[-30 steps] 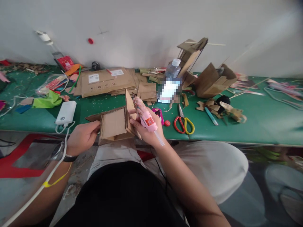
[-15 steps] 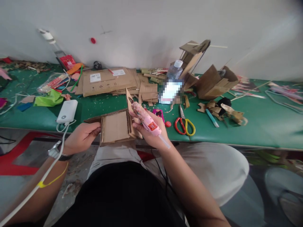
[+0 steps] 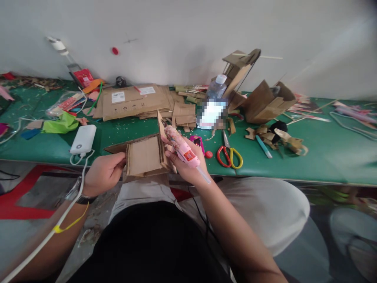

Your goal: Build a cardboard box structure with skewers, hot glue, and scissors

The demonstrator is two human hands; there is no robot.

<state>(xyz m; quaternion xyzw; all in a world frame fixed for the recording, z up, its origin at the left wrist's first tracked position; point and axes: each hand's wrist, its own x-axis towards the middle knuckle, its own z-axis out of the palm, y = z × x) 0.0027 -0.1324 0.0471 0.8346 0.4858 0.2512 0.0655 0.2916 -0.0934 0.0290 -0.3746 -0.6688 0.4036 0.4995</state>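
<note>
Left hand (image 3: pixel 104 175) pinches the cardboard structure (image 3: pixel 144 155) at its nine o'clock edge. Right hand (image 3: pixel 188 172) grips pink glue gun (image 3: pixel 181 147) at structure's three o'clock; finger contact with cardboard unclear.

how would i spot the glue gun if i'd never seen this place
Start at the near edge of the green table, where a brown cardboard piece is held up. Just right of it, the right hand grips the glue gun. Unlike the plain brown cardboard, it is pale pink, with a red patch and a clear stick jutting from its back end.
</note>
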